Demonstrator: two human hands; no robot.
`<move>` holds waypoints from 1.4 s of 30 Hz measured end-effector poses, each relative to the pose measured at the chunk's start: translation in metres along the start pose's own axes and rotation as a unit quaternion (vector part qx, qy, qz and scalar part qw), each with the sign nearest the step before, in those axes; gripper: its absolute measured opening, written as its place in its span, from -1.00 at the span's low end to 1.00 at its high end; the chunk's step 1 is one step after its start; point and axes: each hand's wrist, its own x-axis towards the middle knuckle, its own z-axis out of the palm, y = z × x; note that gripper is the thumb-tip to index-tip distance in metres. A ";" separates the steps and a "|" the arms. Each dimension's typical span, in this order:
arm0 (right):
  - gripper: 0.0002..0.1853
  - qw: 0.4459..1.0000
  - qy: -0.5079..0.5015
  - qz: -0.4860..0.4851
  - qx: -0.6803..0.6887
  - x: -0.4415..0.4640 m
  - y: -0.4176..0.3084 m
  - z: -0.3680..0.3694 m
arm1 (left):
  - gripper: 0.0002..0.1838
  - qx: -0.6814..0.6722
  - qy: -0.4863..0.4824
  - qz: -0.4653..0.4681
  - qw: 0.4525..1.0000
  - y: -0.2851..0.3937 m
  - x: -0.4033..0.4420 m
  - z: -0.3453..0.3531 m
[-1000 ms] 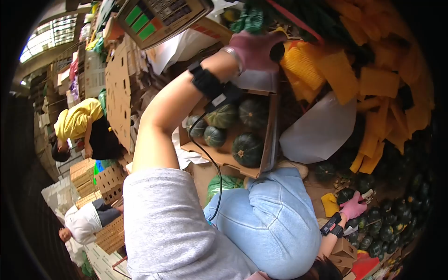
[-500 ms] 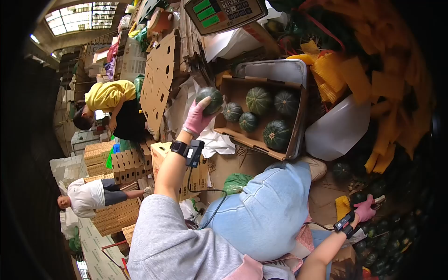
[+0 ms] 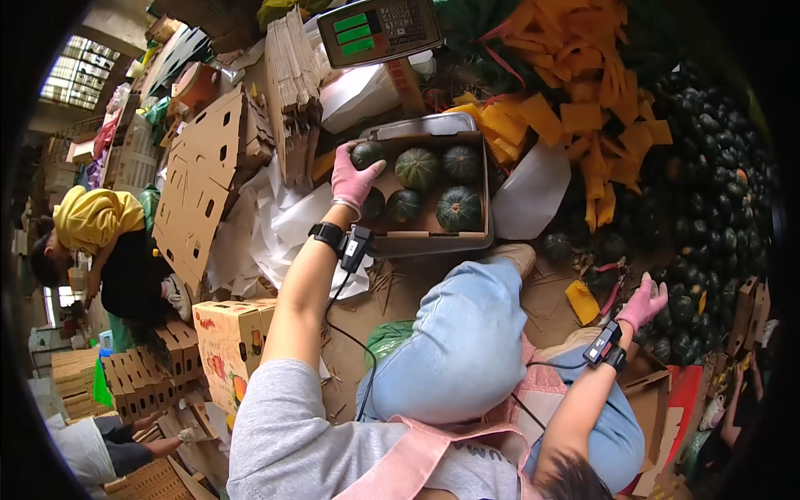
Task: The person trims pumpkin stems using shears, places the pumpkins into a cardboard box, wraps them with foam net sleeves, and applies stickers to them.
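My left hand, in a pink glove, is closed around a dark green pumpkin at the far left corner of an open cardboard box. Inside the box sit several more pumpkins, among them a ribbed green one and a speckled one. Off to the right, my right hand, also gloved in pink, has its fingers apart and nothing in them. It is beside the large pumpkin heap. A red-handled tool, its kind unclear, lies just left of that hand.
The box rests in a grey tray. Behind it stands a digital scale display. Orange foam sheets and white paper lie to the right. Flattened cartons, a printed box and a person in yellow are leftward.
My left hand has brought the pumpkin down into the box's corner. My right hand has opened and risen from the dark thing it was at. The view has swung right.
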 end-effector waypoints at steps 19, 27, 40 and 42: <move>-0.20 0.815 -0.568 -0.053 -0.106 -0.180 -0.054 0.117 | -0.65 0.097 -0.114 -0.144 0.978 -0.057 -0.023 -0.028; -0.64 0.790 -0.548 -0.206 -0.182 -0.197 -0.056 0.165 | -0.72 0.440 -0.064 -0.124 0.887 0.022 -0.019 -0.045; -0.34 0.697 -0.383 -0.406 -0.450 -0.037 -0.057 0.333 | -0.54 0.350 -0.071 -0.151 0.922 -0.032 -0.030 -0.046; -0.51 0.724 -0.380 -0.454 -0.354 -0.004 -0.019 0.351 | -0.56 0.361 -0.059 -0.115 0.923 -0.031 -0.022 -0.039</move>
